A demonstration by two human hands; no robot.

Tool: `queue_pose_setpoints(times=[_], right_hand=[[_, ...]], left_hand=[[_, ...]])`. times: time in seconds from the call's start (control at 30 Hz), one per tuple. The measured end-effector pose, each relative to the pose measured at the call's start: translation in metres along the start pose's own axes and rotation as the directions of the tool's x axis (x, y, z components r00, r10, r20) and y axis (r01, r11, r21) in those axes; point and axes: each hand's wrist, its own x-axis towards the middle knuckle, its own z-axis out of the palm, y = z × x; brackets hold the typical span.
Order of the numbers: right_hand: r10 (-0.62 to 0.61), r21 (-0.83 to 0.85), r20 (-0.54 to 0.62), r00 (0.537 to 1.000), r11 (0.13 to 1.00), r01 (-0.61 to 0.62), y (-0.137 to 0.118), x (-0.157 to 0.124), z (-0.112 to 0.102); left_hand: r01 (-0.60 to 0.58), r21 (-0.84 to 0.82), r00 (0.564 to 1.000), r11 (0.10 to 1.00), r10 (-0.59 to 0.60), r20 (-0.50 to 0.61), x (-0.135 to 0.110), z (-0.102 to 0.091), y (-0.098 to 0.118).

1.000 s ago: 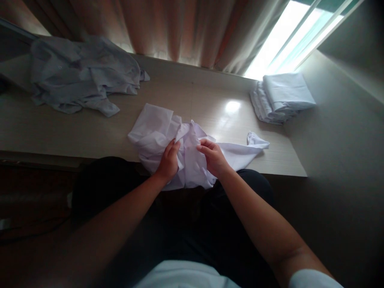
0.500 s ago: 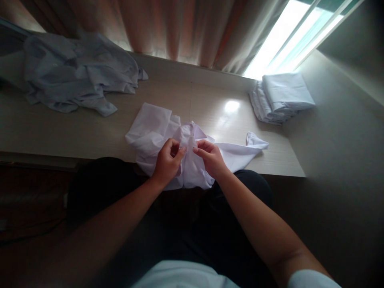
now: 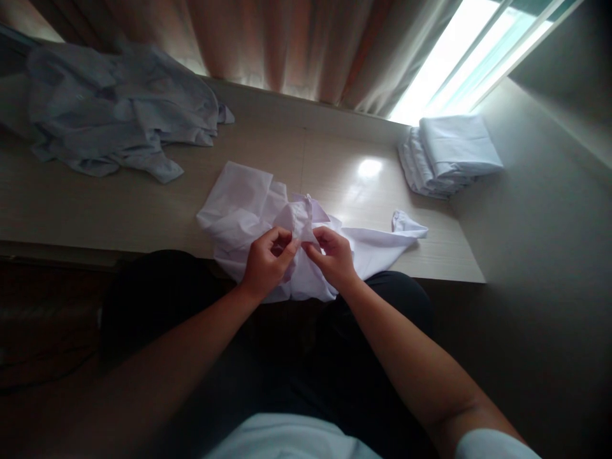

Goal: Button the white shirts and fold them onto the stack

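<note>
A white shirt (image 3: 243,210) lies bunched at the table's front edge, with one sleeve stretched out to the right and its lower folds over the edge. My left hand (image 3: 270,260) pinches the left side of the shirt's front opening between thumb and fingers. Close beside it, my right hand (image 3: 332,258) pinches the right side of the same opening. The two thumbs almost meet at the middle of the front. Whether a button sits between the fingertips is too small to tell. The collar end points away from me.
On the pale wooden table (image 3: 268,143), a loose heap of white garments (image 3: 124,108) lies at the back left. A stack of folded white garments (image 3: 454,150) stands at the back right against the wall (image 3: 521,191). Behind hangs a brown curtain (image 3: 282,51) beside a bright window.
My hands have come closer together and slightly lower, drawing the two front edges toward each other. The heap and the folded stack stay where they were.
</note>
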Motion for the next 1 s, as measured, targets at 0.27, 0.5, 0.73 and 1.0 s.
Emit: queue_pose_setpoints(times=[0.27, 0.5, 0.73, 1.0], right_hand=[[-0.109, -0.089, -0.063, 0.992, 0.991, 0.104, 0.0048, 0.0004, 0.0003], [-0.142, -0.165, -0.149, 0.979, 0.979, 0.117, 0.0008, -0.0002, 0.0030], [-0.155, -0.238, -0.145, 0.977, 0.964, 0.118, 0.0005, -0.0009, 0.0029], [-0.123, -0.251, -0.150, 0.981, 0.965, 0.082, 0.0046, 0.0007, 0.0008]], left_hand=[[-0.047, 0.049, 0.997, 0.998, 0.050, -0.057, 0.0013, 0.0021, -0.0009], [-0.054, 0.029, 0.998, 0.998, 0.054, -0.017, -0.0005, 0.0022, -0.0015], [-0.076, 0.032, 0.997, 0.997, 0.076, -0.008, 0.0007, 0.0042, -0.0064], [-0.103, 0.054, 0.995, 0.993, 0.103, 0.017, 0.0023, 0.0029, -0.0101]])
